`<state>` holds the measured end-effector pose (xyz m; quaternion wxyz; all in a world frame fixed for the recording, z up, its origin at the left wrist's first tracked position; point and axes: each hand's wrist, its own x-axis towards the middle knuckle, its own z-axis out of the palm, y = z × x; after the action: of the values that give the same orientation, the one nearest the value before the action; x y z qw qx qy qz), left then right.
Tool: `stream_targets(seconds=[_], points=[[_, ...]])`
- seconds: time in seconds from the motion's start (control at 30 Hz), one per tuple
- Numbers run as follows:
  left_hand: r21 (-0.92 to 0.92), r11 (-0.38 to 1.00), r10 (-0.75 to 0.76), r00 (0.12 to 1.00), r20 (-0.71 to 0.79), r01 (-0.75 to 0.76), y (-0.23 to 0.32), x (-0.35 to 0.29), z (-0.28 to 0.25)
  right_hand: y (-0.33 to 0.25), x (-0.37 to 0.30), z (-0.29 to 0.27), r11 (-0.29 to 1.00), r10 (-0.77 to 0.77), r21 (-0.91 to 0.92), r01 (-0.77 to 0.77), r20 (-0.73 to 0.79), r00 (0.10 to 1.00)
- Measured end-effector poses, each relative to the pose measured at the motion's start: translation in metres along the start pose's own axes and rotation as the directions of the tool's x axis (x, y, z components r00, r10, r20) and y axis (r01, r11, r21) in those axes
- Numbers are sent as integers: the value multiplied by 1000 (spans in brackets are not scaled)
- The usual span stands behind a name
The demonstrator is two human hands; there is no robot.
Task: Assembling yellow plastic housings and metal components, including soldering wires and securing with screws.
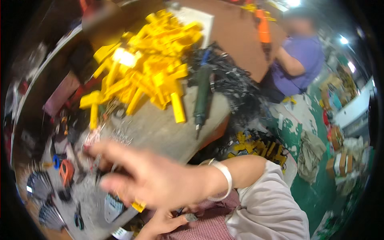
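Note:
My right hand (156,176), a white bangle (224,180) at its wrist, stretches leftward above the bench, blurred by motion. Its fingers are apart and nothing shows in them; the index fingertip is nearest a loose heap of thin metal pieces (120,134). Below it, in front of the red checked cloth (208,224), is my left hand (166,224), partly covered by the right. The left thumb has a dark grey tip and lies bent over the curled fingers; what they hold is hidden. A yellow plastic piece (139,205) shows just beside this hand.
A big heap of yellow plastic parts (148,64) covers the far bench. A dark green electric screwdriver (203,92) lies beside it, near black tangled strips (232,76). Orange-handled tool (66,172) and pliers (79,218) lie left. A person in purple (302,60) sits far right.

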<state>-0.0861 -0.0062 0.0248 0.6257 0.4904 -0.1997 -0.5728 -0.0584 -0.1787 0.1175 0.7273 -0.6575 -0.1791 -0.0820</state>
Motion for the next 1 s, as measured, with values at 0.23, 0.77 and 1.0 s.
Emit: stream_targets(seconds=[0.23,0.77,1.0], points=[[938,327,445,857,-259,114,-15,-44,-15,83,9,-113,736,70,-616,-281,-343,937],[969,-97,562,816,-134,225,51,-40,-48,72,-31,5,799,297,-594,-99,246,923],[941,89,713,639,-289,326,111,-11,-179,94,-38,4,917,376,250,-312,-277,884]])
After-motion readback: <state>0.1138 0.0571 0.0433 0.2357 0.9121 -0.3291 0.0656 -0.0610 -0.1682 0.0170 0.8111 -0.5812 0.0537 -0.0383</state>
